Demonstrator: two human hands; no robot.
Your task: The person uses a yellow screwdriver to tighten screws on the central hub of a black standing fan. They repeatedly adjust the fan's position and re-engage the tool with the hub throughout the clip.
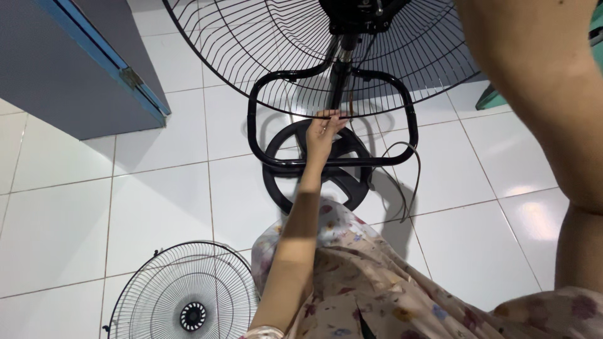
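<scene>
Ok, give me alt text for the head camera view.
A person's left hand reaches to the pole of a black standing fan, below its wire guard. A detached fan grille lies on the white tiled floor.

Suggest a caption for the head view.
Left hand touches black metal fan pole; round wire grille lies on white tiles.

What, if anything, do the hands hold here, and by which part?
The left hand touches the fan at the base of its upright pole, just under the wire guard; whether it grips is unclear. The right hand is out of view.
</scene>
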